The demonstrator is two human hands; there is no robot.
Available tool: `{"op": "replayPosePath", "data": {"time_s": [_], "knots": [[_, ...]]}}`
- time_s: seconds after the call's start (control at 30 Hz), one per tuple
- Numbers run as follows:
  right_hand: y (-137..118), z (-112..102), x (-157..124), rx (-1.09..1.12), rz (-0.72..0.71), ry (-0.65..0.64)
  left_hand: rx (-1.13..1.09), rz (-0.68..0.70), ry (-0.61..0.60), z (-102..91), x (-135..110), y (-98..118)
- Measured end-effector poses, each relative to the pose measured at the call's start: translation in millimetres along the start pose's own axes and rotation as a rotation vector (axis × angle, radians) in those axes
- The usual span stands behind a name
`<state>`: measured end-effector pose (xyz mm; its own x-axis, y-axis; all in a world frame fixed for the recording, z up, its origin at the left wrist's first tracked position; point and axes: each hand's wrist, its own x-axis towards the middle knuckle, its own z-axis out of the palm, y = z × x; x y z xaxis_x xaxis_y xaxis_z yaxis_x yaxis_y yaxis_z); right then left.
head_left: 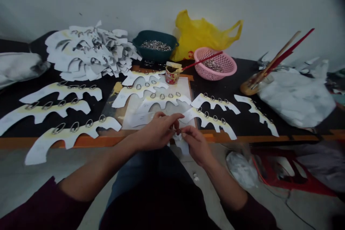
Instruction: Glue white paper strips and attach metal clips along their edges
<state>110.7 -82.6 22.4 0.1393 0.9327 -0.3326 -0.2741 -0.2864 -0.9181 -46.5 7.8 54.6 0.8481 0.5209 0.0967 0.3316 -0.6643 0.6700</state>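
At the table's front edge my left hand [160, 131] and my right hand [196, 143] meet, fingertips pinched close together. Between them is a small metal ring [178, 131], partly covered by the fingers. Below it hangs a white cut-out piece [181, 144] whose upper part is hidden by my hands. My left index finger stretches out over the right fingertips. Just beyond, on a pale board [183, 88], lies a white scalloped piece [164, 100] with several metal rings standing along its yellowish edge.
More scalloped pieces with rings lie left [72, 129] and right [215, 120]. Behind stand a heaped pile [86, 54], a green basket [155, 57], a glue cup [172, 75] with a red brush, a pink basket [212, 75], a yellow bag [199, 32] and a brush jar [249, 86].
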Motion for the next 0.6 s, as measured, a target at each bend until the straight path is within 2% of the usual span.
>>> {"op": "replayPosePath", "data": {"time_s": [0.07,0.13,0.2,0.3,0.37,0.43,0.5,0.6], "knots": [[-1.8,1.4,3.0,-0.040,-0.003,0.022,-0.001,-0.051,-0.014,-1.0,3.7,-1.3],[-3.6,2.2,6.4,-0.174,-0.046,0.050,0.023,-0.107,-0.011,-0.7,8.2,-1.5],[-4.5,2.3,10.6,-0.429,-0.182,0.081,0.074,-0.167,-0.016,1.0,14.2,0.2],[-2.3,1.4,17.2,-0.854,-0.475,0.149,0.234,-0.269,-0.057,5.8,25.0,5.1],[1.0,-0.2,20.9,-1.005,-0.619,0.206,0.346,-0.309,-0.080,9.8,30.8,7.7],[3.8,-3.3,23.5,-1.056,-0.708,0.205,0.408,-0.316,-0.079,14.2,33.1,8.3],[4.9,-7.9,24.9,-1.074,-0.773,0.098,0.442,-0.326,-0.009,19.0,31.1,7.2],[3.5,-15.9,25.0,-1.100,-0.817,-0.058,0.473,-0.307,0.238,29.0,22.6,4.1]]}}
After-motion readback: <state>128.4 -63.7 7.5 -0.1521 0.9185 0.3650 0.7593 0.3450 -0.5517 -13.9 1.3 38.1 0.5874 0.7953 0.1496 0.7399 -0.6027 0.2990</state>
